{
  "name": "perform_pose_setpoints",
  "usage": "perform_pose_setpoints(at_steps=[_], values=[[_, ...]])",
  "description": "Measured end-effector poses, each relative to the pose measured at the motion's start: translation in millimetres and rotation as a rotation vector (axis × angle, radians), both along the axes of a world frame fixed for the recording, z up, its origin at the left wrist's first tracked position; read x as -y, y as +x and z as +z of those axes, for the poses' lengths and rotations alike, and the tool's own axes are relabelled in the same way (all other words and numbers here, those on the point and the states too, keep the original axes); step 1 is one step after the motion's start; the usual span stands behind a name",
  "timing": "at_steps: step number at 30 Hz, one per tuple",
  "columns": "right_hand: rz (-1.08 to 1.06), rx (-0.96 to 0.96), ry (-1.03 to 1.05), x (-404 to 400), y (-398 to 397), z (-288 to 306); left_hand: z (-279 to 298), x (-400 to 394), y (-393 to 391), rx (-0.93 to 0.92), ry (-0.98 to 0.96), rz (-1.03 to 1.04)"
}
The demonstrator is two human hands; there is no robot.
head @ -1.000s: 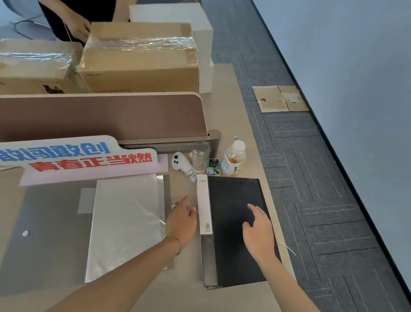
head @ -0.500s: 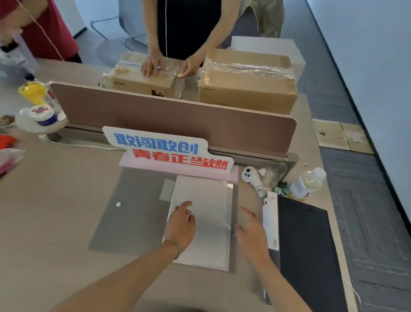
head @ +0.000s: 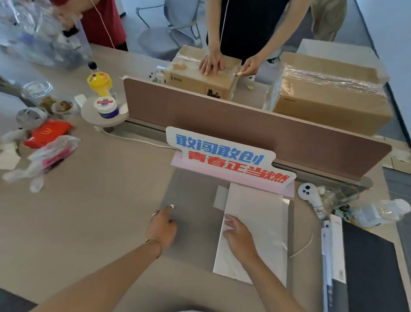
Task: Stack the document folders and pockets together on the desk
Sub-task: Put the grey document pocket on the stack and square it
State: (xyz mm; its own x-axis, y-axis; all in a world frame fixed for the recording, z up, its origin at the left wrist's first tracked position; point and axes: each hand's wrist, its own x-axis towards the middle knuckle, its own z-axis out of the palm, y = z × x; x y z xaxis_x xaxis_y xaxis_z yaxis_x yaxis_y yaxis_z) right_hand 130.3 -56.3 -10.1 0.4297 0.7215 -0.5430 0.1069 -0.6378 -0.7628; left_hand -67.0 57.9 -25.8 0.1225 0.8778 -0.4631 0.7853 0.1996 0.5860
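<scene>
A translucent grey document pocket (head: 194, 219) lies flat on the desk in front of me. A white clear-sleeved pocket (head: 263, 224) lies over its right part. A black folder (head: 371, 287) with a white spine label sits at the desk's right edge. My left hand (head: 163, 226) rests on the grey pocket's left part, fingers spread, holding nothing. My right hand (head: 238, 236) lies on the white pocket's left edge, fingers apart, not gripping it.
A blue-and-red lettered sign (head: 226, 157) stands behind the pockets against the brown divider (head: 250, 130). A white controller (head: 310, 196) and plastic bottle (head: 382, 211) lie at right. Snack bags and jars (head: 46, 136) clutter the left. Two people stand beyond the divider by cardboard boxes (head: 327, 96).
Both hands moved left: the right went from the black folder to the white pocket, the left from the white pocket onto the grey one. My view swung left.
</scene>
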Motion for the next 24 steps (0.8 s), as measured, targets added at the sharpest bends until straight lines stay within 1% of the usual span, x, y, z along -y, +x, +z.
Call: perform_pose_setpoints(at_steps=[4,9,14,19,24], values=[[0.010,-0.128,-0.055,-20.3,-22.6,-15.5,-10.0,-19.1,-22.7,-0.015,-0.022,0.041],[-0.008,-0.192,-0.131,-33.5,-34.7,-27.8,-26.6,-29.3,-36.4,0.010,-0.106,0.108],[-0.020,-0.228,-0.178,-38.1,-35.0,-30.8,-33.9,-31.7,-38.6,0.056,-0.122,0.130],[0.018,-0.191,-0.209,-37.8,-32.9,-34.0,-34.6,-37.2,-40.2,0.101,-0.146,0.186],[0.038,-0.134,-0.200,-30.4,-30.4,-47.4,-29.7,-47.5,-43.8,0.194,-0.173,0.336]])
